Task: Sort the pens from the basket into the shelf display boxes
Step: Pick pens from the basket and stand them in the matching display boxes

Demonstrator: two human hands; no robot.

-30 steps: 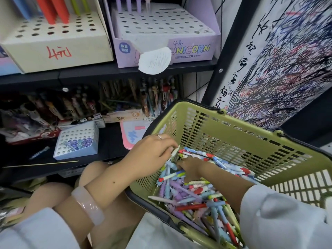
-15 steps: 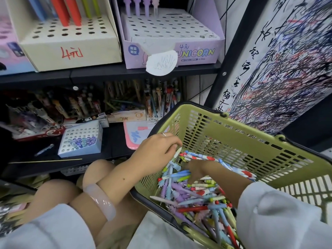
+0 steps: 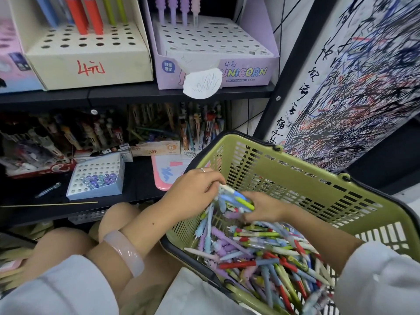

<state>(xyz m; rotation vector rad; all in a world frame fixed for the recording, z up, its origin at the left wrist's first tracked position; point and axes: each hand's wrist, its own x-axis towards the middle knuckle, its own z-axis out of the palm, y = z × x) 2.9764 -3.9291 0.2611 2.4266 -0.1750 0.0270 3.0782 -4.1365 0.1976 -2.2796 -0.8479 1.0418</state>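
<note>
Both your hands are down in the green basket (image 3: pixel 295 178), which sits tilted on your lap just below the shelves. Your left hand (image 3: pixel 195 189) curls round a small bunch of pens (image 3: pixel 236 198) at the basket's near-left corner, and your right hand (image 3: pixel 263 208) pinches the same bunch from the other side, fingers bent around it. The rest of the loose pens (image 3: pixel 261 253) lie heaped across the basket floor. Above, on the upper shelf, stand the cream display box (image 3: pixel 91 57) with red, blue and green pens in its back row and the purple Unicorn box (image 3: pixel 216 53) with a few lilac pens. A paper tag (image 3: pixel 202 84) hangs over its front. On the lower shelf sit a small white hole tray (image 3: pixel 97 178) and a pink card (image 3: pixel 168 173), close to the basket's rim.
</note>
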